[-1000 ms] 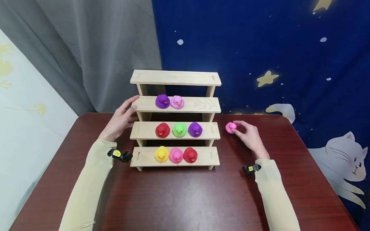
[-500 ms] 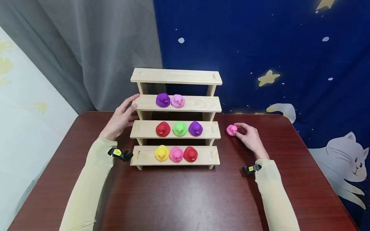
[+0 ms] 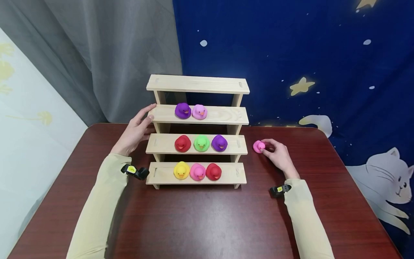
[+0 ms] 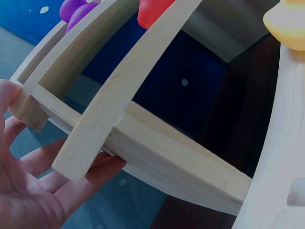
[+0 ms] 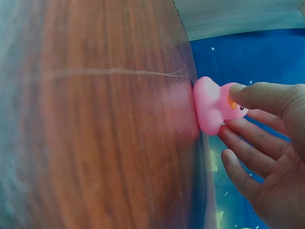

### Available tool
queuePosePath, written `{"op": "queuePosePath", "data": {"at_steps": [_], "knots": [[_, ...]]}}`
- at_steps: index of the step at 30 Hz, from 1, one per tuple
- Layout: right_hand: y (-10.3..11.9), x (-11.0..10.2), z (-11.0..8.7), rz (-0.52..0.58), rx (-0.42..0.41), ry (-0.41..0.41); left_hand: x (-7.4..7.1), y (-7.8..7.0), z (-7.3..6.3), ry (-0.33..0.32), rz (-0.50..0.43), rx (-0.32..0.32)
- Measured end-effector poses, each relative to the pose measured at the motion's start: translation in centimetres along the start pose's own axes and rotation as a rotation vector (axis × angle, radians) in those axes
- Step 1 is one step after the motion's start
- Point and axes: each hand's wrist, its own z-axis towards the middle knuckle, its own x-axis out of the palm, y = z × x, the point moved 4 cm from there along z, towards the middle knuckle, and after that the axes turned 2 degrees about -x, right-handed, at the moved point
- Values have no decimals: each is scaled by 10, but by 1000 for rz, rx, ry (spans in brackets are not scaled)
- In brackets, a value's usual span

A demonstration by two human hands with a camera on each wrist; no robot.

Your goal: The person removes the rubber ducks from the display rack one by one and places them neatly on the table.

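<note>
My left hand grips the left end of a stepped wooden display rack, thumb at the second board from the top. In the left wrist view its fingers reach along the rack's side piece. To the right of the rack, my right hand pinches a small pink rubber duck by the head, between thumb and fingers. The right wrist view has this duck with its base right at the tabletop.
On the rack's lower three boards sit several rubber ducks, among them a yellow duck, a green duck and a light pink duck. A dark red-brown table lies underneath. Behind hang a grey curtain and a blue starry cloth.
The right hand has shifted very slightly toward me with the pink duck in its grip. My left hand keeps its place on the rack; the head view tilts a little.
</note>
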Motion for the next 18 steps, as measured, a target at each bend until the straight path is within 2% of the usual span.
{"op": "queuePosePath", "data": {"at_steps": [11, 18], "knots": [[4, -1, 3, -2, 13, -2, 2, 0, 0, 5, 4, 12], [14, -5, 4, 19, -5, -46, 1, 1, -1, 8, 4, 15]]}}
